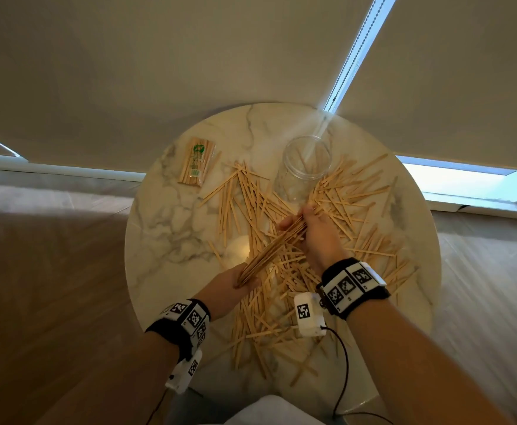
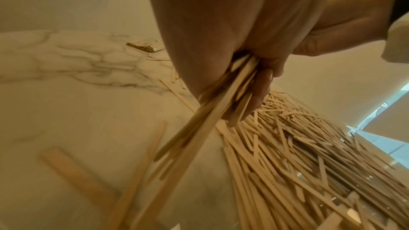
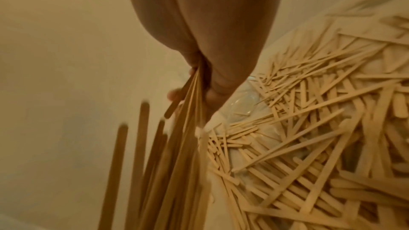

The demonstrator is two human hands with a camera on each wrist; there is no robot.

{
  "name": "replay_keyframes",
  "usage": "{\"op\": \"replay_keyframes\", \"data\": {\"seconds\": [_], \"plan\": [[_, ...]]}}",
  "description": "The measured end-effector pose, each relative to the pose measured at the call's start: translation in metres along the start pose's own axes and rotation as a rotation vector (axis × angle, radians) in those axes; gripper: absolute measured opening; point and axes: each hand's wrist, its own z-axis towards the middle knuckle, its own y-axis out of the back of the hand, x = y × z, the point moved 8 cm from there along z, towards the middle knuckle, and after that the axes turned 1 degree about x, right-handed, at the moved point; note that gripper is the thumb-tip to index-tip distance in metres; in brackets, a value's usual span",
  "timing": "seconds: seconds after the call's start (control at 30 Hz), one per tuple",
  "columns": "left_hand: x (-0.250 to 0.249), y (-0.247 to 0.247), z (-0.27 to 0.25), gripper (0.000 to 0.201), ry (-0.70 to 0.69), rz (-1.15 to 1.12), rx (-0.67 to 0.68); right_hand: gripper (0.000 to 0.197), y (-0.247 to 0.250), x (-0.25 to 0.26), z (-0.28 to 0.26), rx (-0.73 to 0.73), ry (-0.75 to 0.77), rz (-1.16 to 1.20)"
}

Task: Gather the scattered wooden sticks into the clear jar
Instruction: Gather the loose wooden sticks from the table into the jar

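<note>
round marble table [image 1: 171, 228] fills the frame's middle, strewn with loose sticks [image 1: 352, 210]. clear jar [image 1: 307, 157] stands upper centre. both hands grip one bundle [image 1: 274, 248]: left hand [image 1: 235, 280] curled round its lower end, right hand [image 1: 315, 231] its upper end.

head overhead, wrists close, sticks [image 1: 297, 240] shared

Round marble table [image 1: 171, 216] on a wood floor [image 1: 51, 302], with pale covering [image 1: 490, 286] at right. Closed roller blinds [image 1: 159, 62] behind; daylight enters through the gaps [image 1: 459, 179] between and beneath them.
</note>
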Motion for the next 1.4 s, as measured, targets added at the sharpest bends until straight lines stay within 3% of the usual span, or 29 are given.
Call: {"op": "replay_keyframes", "data": {"seconds": [0.17,0.27,0.4,0.5,0.67,0.77,0.83,0.9,0.97,1.07,1.13,1.2,1.3,1.33,1.4], "plan": [[0.026,0.007,-0.005,0.032,0.130,-0.064,-0.015,0.027,0.026,0.012,0.009,-0.136,0.110,0.128],[0.022,0.023,-0.002,0.028,0.183,-0.265,-0.149,0.027,0.035,0.014,0.008,-0.172,0.157,0.047],[-0.011,0.020,0.017,0.042,0.181,-0.613,-0.178,0.035,0.002,-0.012,-0.002,0.014,0.051,-0.136],[-0.048,0.002,0.028,0.034,0.037,-0.593,-0.071,0.037,-0.023,-0.033,-0.007,0.065,0.021,-0.289],[-0.064,-0.009,0.026,0.059,0.025,-0.649,-0.120,0.046,-0.028,-0.022,-0.004,0.085,0.080,-0.461],[-0.067,-0.013,0.023,0.070,-0.001,-0.627,-0.055,0.042,-0.030,-0.013,-0.010,0.161,0.171,-0.606],[-0.071,-0.013,0.020,0.062,-0.019,-0.629,-0.005,0.042,-0.026,-0.015,-0.011,0.195,0.160,-0.619],[-0.071,-0.011,0.018,0.040,0.019,-0.659,0.041,0.041,-0.018,-0.021,-0.007,0.176,0.089,-0.583],[-0.067,-0.012,0.017,0.022,0.074,-0.659,0.100,0.043,-0.015,-0.028,-0.003,0.170,-0.001,-0.430],[-0.056,-0.017,0.015,0.011,0.059,-0.534,0.186,0.061,-0.009,-0.020,0.002,0.081,-0.038,-0.225],[-0.051,-0.020,0.015,0.014,0.039,-0.357,0.207,0.049,-0.002,0.002,0.001,0.003,0.054,-0.262],[-0.049,-0.020,0.017,0.024,0.035,-0.143,0.180,0.032,-0.004,0.015,-0.001,-0.004,0.137,-0.494],[-0.051,-0.015,0.022,0.024,0.036,0.061,0.122,0.036,-0.020,-0.006,-0.005,0.237,0.110,-1.106],[-0.051,-0.014,0.024,0.023,0.032,0.099,0.119,0.037,-0.019,-0.010,-0.006,0.275,0.099,-1.206],[-0.057,-0.012,0.025,0.022,0.024,0.120,0.115,0.040,-0.011,-0.006,-0.003,0.227,0.102,-1.149]]}}
